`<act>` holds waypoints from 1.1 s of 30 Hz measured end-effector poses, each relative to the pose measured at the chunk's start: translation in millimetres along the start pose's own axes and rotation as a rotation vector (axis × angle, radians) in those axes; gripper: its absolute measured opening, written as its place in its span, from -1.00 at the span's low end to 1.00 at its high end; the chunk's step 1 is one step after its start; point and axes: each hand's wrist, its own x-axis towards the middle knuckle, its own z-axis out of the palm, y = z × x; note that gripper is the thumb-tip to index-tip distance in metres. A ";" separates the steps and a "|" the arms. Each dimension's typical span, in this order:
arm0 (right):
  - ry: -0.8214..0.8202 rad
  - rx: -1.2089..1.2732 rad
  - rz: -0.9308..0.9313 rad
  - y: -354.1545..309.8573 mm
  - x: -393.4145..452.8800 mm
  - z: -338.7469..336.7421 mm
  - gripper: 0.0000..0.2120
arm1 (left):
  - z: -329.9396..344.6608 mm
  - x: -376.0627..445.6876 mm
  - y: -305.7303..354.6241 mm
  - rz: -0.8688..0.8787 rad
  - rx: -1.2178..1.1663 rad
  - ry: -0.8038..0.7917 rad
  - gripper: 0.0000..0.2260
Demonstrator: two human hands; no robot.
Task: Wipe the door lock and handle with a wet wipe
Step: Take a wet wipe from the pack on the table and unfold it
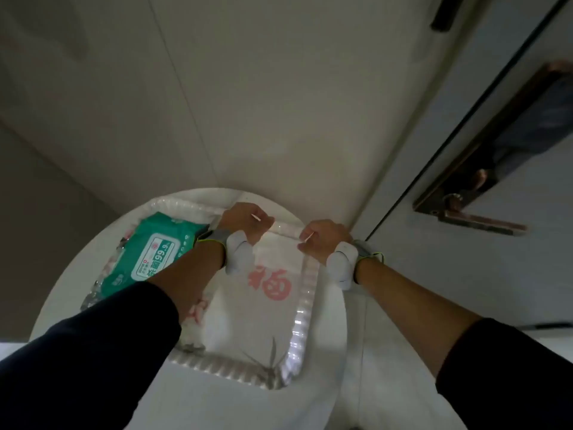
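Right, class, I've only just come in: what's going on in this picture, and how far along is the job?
A person in dark sleeves holds both hands over a clear plastic tray on a round white table. The left hand and right hand are loosely curled, with no wipe visible in either. A green pack of wet wipes lies in the tray's left side, flap apparently closed. The door handle and lock plate are off to the right, untouched. Wiping hasn't started.

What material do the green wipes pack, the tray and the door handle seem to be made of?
Green wipes pack: soft plastic film, glossy, with a stiffer white flap label.
Tray: probably clear moulded plastic or glass; its ribbed rim glints.
Door handle: looks like metal with a dark bronze finish and coppery highlights.
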 end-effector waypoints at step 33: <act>-0.031 0.013 -0.107 50.0 0.4 -22.1 -0.83 | 51.6 15.7 6.0 0.271 -0.108 -0.233 -0.82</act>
